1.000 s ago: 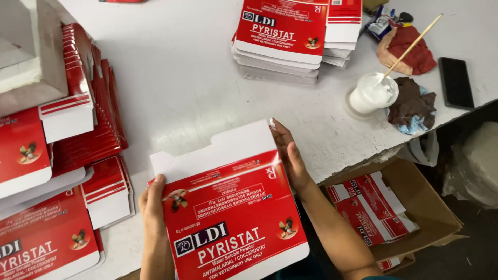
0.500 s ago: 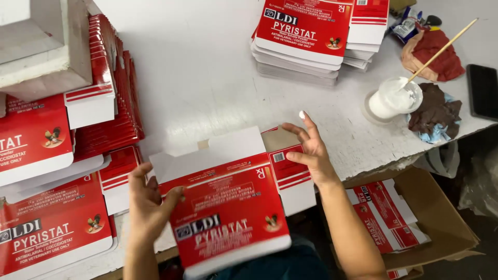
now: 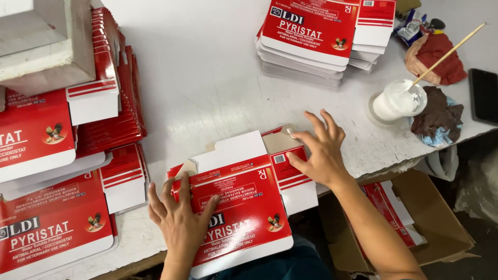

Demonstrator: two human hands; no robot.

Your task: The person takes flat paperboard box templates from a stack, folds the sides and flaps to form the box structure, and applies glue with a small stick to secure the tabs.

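A flat red and white carton blank [image 3: 244, 207] lies on the white table [image 3: 207, 88] at its near edge, flaps spread out. My left hand [image 3: 179, 218] presses flat on the blank's left side, fingers apart. My right hand [image 3: 321, 150] rests with spread fingers on the blank's right side flap, fingertips at the small brown tab. Neither hand grips anything.
Stacks of the same red cartons [image 3: 57, 155] fill the left side, with another stack [image 3: 316, 36] at the back. A white glue cup with a stick [image 3: 397, 101], rags [image 3: 438, 116] and a black phone [image 3: 485, 96] sit at the right. An open cardboard box [image 3: 415, 218] stands below the table edge.
The carton blank was held up off the table; now it lies flat with its flaps opened out. Both hands have moved from its edges onto its surface, pressing down.
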